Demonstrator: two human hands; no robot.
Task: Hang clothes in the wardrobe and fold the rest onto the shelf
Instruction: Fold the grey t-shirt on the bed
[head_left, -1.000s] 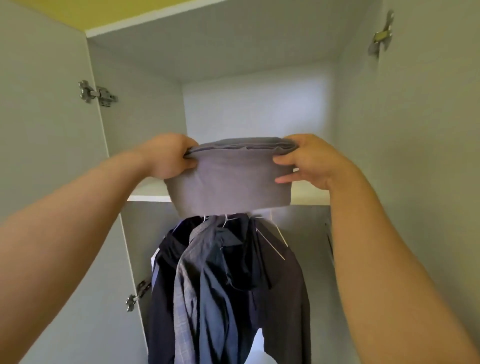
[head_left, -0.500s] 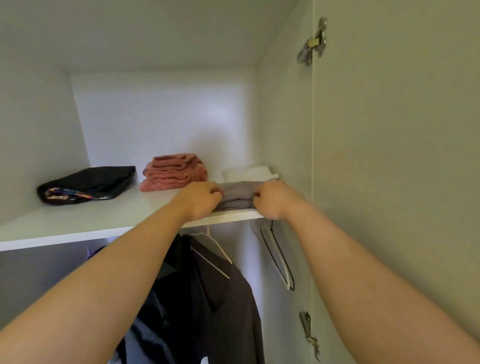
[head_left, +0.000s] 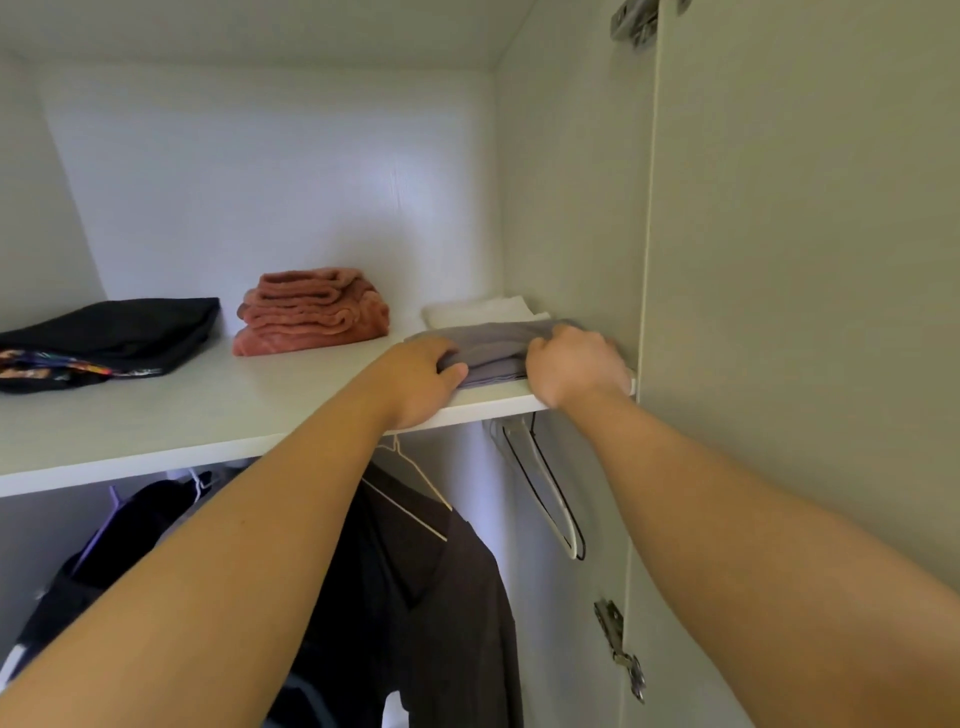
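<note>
The folded grey garment (head_left: 498, 349) lies on the wardrobe shelf (head_left: 208, 415) directly between the two hands, its long axis running from one hand to the other along the shelf's front edge. The left hand (head_left: 415, 382) has its fingers curled over the garment's left end, and the right hand (head_left: 571, 364) grips the right end with bent fingers, so neither hand is nearer than the other. Just beyond the fingertips a folded white cloth (head_left: 483, 307) touches the garment's far side. Any push deeper would likely crowd it, so letting go looks the safer move. Further out past the left hand sit a stack of pink towels (head_left: 311, 312) and a black garment (head_left: 109, 338) whose colourful print is too blurred to read. Empty hangers (head_left: 545, 493) hang below the right wrist.
</note>
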